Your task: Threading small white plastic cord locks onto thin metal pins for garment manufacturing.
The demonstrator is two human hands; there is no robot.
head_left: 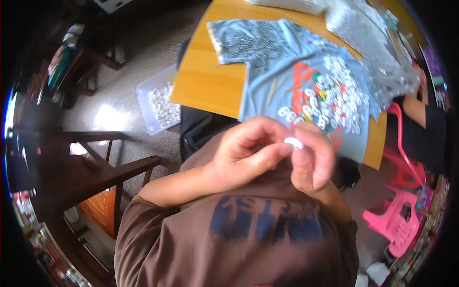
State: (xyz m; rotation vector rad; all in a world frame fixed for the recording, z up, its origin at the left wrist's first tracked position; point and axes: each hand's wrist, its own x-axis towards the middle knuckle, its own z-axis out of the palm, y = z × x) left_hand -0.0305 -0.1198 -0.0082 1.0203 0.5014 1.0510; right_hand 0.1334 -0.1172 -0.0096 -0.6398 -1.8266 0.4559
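In front of my chest, my left hand [251,150] and my right hand [313,158] meet at the fingertips. Both are closed in a pinch on a small white plastic piece [293,142], whose exact kind is mostly covered by the fingers. Just beyond, many white oval pieces with two holes [337,98] lie heaped on a light blue T-shirt [258,103] spread over the table. A few of those ovals [288,115] sit apart, close to my hands. On the shirt's sleeve side is a pile of thin, dark metal bits [253,45].
The shirt covers part of a yellow wooden table [205,81]. Clear plastic bags [368,38] lie at its far right. A clear bin of small pieces [160,98] stands on the floor at left. Another person's arm [415,107] and a pink plastic chair [397,220] are at right.
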